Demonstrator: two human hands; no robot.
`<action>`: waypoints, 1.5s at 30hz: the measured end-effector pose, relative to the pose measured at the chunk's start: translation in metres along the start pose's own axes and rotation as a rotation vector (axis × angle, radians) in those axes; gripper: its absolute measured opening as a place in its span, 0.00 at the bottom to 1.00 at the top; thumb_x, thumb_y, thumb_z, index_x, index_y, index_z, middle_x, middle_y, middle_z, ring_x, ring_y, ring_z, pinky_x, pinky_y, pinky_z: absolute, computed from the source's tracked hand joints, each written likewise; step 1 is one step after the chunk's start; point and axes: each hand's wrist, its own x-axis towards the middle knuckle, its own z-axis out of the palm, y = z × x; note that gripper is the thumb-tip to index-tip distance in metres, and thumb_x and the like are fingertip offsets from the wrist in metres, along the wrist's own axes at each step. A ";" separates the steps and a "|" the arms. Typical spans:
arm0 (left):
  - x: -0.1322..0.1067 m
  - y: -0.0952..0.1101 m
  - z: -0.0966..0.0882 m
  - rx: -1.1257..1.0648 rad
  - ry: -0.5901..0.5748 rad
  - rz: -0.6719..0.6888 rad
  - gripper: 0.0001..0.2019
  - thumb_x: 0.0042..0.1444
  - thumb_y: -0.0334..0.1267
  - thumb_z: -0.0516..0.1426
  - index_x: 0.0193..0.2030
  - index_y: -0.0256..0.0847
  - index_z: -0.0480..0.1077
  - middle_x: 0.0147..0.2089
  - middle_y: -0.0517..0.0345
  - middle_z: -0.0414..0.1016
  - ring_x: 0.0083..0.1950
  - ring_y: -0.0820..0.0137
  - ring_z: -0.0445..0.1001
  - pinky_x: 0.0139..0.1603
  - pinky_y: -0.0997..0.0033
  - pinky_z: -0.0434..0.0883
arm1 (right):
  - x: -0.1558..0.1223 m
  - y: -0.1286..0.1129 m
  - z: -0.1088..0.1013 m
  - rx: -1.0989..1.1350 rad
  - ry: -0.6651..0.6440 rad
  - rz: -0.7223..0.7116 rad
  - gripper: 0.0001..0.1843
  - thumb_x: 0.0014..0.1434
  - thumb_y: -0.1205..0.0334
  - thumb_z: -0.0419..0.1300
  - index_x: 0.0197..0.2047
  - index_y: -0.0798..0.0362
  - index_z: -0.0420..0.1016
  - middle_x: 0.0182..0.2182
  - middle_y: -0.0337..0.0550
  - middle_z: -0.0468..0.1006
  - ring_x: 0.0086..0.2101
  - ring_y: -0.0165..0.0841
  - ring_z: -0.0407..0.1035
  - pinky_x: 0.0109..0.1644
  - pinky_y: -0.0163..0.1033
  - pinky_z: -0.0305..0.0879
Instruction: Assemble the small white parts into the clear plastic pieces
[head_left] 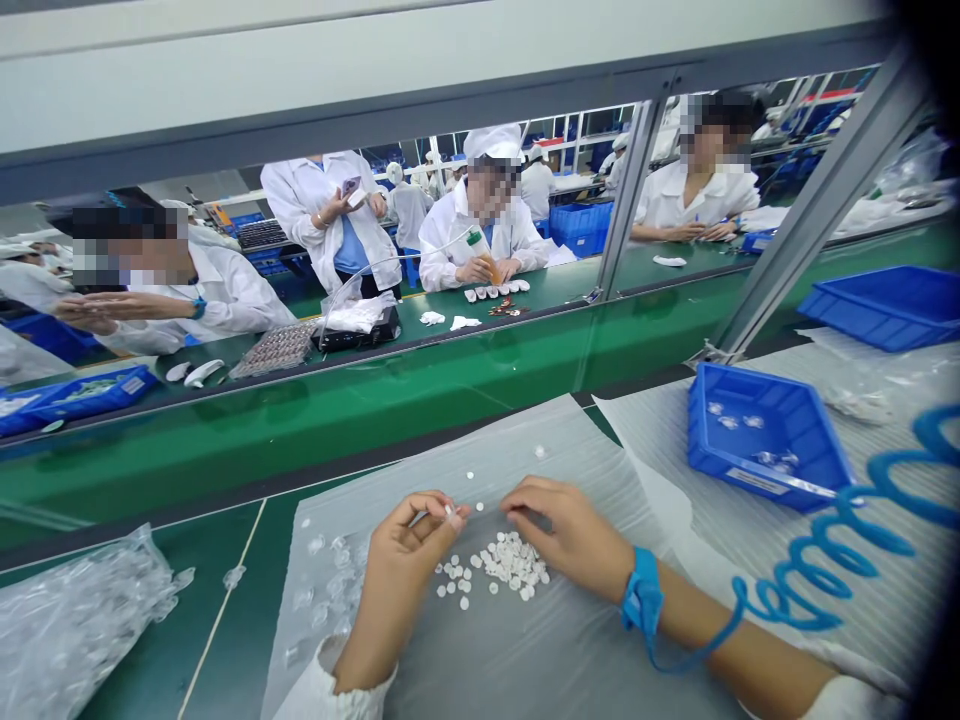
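My left hand [411, 550] is closed in a pinch over a foam sheet [585, 640], with a small whitish piece [451, 511] between thumb and fingers. Across from it, my right hand [574, 525] has its thumb and fingertips pressed together; what they hold, if anything, is too small to make out. Below and between the hands lies a pile of small white discs [514, 562], with a few loose ones around it. Clear plastic parts [330, 590] are scattered left of my left hand. A blue wrist strap [643, 590] with a coiled cord is on my right wrist.
At the left lies a clear bag of transparent parts [82, 620]. A blue bin [765, 440] with a few clear parts stands at the right, another blue bin [892, 305] behind it. A metal frame post [810, 210] rises there. Co-workers sit across the green conveyor [300, 410].
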 end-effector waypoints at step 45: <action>-0.003 -0.013 0.004 -0.038 -0.026 -0.121 0.18 0.46 0.42 0.71 0.42 0.36 0.78 0.32 0.56 0.80 0.35 0.70 0.77 0.40 0.73 0.75 | 0.002 -0.017 0.014 0.235 0.141 -0.137 0.08 0.60 0.67 0.65 0.43 0.50 0.80 0.34 0.41 0.82 0.33 0.30 0.76 0.38 0.33 0.75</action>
